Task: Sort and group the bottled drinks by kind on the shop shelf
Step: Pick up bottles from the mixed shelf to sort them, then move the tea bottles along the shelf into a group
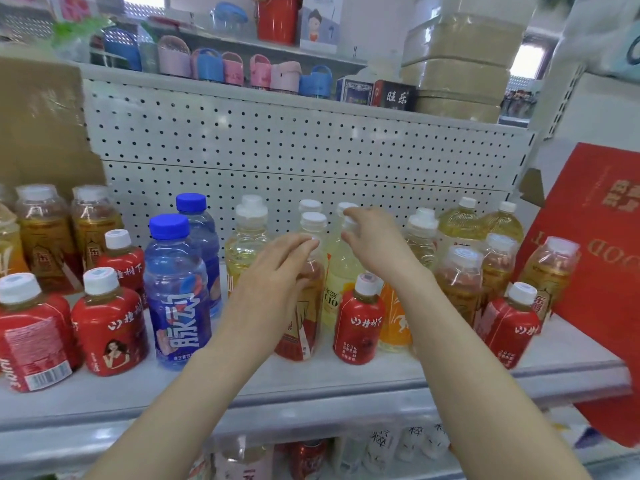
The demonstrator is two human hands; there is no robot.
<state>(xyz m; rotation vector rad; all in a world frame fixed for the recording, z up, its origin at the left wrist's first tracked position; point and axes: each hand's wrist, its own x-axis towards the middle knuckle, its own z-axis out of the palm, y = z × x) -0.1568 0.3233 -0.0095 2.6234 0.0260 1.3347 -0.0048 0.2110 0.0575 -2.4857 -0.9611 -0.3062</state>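
Mixed bottled drinks stand on a white shop shelf (346, 377). My left hand (273, 275) lies with nearly straight fingers over the top of an amber tea bottle with a red and yellow label (299, 327); its cap is hidden. My right hand (372, 239) curls its fingers round the white cap of a pale yellow bottle (341, 271). Two blue-capped bottles (176, 292) stand to the left, with red-label bottles (109, 329) beside them. Another red-label bottle (358, 323) and an orange bottle (394, 317) stand under my right forearm.
Amber tea bottles (45, 237) fill the back left and more (459, 271) crowd the right. A red gift box (595, 258) leans at the shelf's right end. A pegboard (277, 150) backs the shelf and cardboard (38, 126) stands at the left. More bottles sit on the shelf below.
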